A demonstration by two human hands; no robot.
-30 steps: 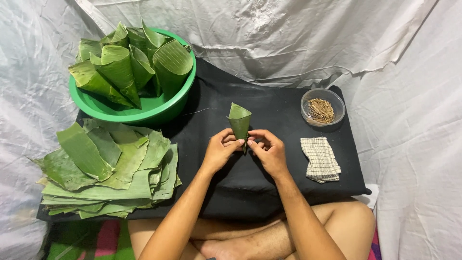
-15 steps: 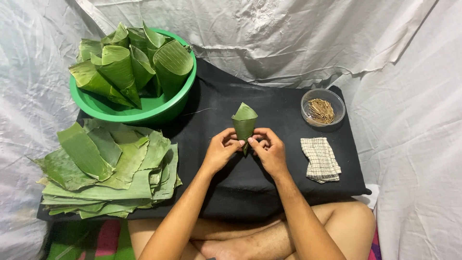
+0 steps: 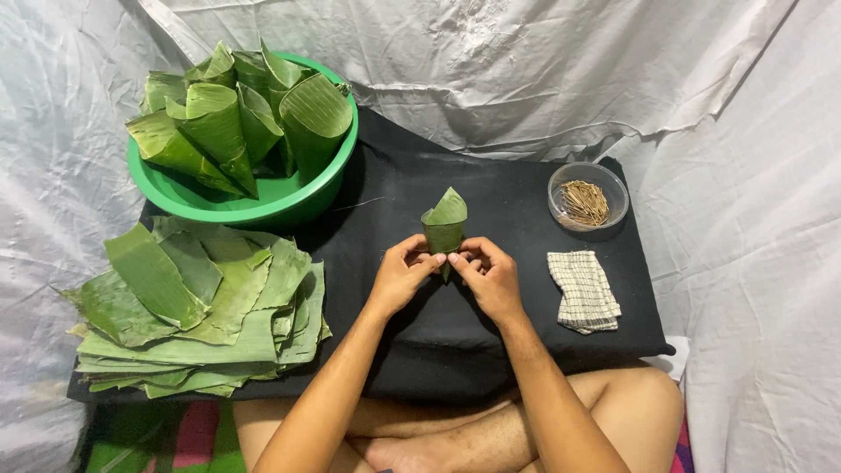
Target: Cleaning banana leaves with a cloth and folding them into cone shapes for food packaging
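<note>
— What are the hands doing?

— Both are closed on one leaf cone (image 3: 445, 226), held upright over the middle of the black cloth (image 3: 491, 342). The left hand (image 3: 401, 278) and right hand (image 3: 491, 278) pinch its lower tip between thumbs and fingertips, meeting in front of the seated person.

— How much looks done?

— I'd judge well under way: a green bowl (image 3: 188, 197) at the far left is crowded with finished cones (image 3: 236, 118), while a thick stack of flat leaves (image 3: 197, 307) lies beside it, near left, uncut into cones.

— And room to move?

— The cloth around the hands is bare. A small clear dish of thin sticks (image 3: 585, 201) sits far right, with a folded checked rag (image 3: 583, 289) just before it, near the right edge. White sheeting (image 3: 526, 61) surrounds everything.
</note>
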